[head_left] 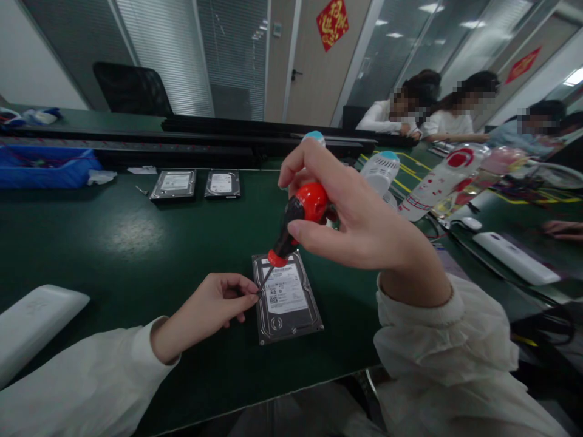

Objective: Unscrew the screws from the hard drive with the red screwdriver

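A hard drive [312,312] lies label-up on the green table in front of me. My right hand [359,212] grips a red and black screwdriver [291,227] by its handle, above the drive. The tool slants down and left, and its thin shaft reaches the drive's left edge. At that tip, the thumb and forefinger of my left hand [223,300] are pinched together beside the drive. Whether they hold the shaft's end, a small screw or the drive's edge is hidden.
Two more hard drives, one [173,184] beside another [222,183], lie farther back. A blue bin [45,167] stands at the left, near a white case [40,325]. Bottles [444,182] and a white power strip [514,258] are on the right. People [387,118] sit beyond.
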A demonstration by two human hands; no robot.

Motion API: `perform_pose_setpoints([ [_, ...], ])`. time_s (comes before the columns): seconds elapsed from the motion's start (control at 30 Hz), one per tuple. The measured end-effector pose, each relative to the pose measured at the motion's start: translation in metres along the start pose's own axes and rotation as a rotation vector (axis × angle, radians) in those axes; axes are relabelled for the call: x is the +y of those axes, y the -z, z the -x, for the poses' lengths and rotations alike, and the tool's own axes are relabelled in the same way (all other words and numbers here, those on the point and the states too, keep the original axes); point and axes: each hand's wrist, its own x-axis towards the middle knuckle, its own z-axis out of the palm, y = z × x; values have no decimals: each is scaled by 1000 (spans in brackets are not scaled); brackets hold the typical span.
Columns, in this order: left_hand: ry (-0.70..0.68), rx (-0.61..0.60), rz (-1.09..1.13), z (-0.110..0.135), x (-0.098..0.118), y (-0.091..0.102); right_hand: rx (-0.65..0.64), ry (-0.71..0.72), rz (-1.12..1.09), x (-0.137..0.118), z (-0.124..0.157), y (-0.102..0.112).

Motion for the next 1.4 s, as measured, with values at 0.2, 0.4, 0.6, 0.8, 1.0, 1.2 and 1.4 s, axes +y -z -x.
perform_pose_setpoints([
  [0.2, -15, -9, -2, 0, -3, 1, 29, -69, 27, -1, 0, 0],
  [0.4, -18, -20, 1, -1, -3, 1, 6, -18, -57, -2, 0, 1],
  [0.6, 2, -14, 12, -1, 0, 0, 18, -60, 31, 1, 0, -1],
  [0.8, -10, -17, 15, 1, -1, 0, -18, -18, -7, 0, 0, 1],
  [1.0, -13, -18, 15, 0, 0, 0, -11, -3, -20, 2, 0, 1],
  [1.2, -18, -12, 15, -1, 0, -1, 14, -51, 2, -1, 0, 1],
  [1.4, -20, -15, 15, -1, -4, 1, -15, -25, -57, -1, 2, 2],
])
